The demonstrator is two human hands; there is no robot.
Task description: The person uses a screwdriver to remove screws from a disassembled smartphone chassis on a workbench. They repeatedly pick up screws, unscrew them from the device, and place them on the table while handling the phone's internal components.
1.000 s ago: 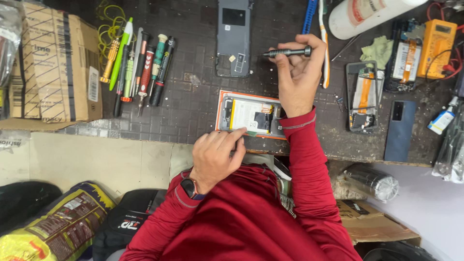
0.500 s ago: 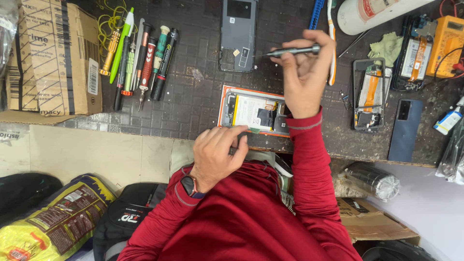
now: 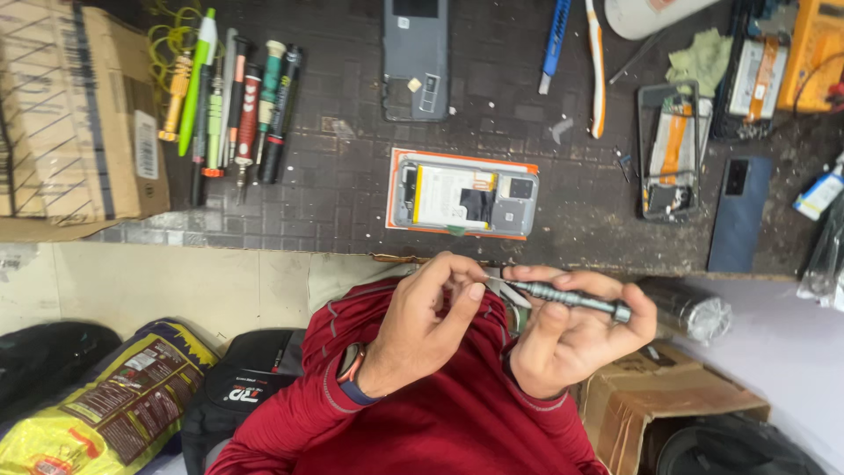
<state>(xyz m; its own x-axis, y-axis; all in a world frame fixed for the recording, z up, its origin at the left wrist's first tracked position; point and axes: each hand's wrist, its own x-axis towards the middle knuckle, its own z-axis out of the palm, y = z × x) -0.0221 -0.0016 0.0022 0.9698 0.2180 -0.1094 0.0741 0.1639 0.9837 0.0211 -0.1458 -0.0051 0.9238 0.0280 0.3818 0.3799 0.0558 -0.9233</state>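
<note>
Close to the body, a slim grey precision screwdriver is gripped in the right hand, while its tip is pinched by the fingers of the left hand, both hands being closed. Just beyond, the opened phone is laid on the dark surface, back removed and battery exposed, untouched by either hand. Farther off, the detached grey back cover and a row of screwdrivers are seen. Reassembly appears undone.

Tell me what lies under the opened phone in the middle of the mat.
Under the opened phone an orange edge shows round its border, on the dark mat. What kind of thing it is stays hidden beneath the phone.
</note>
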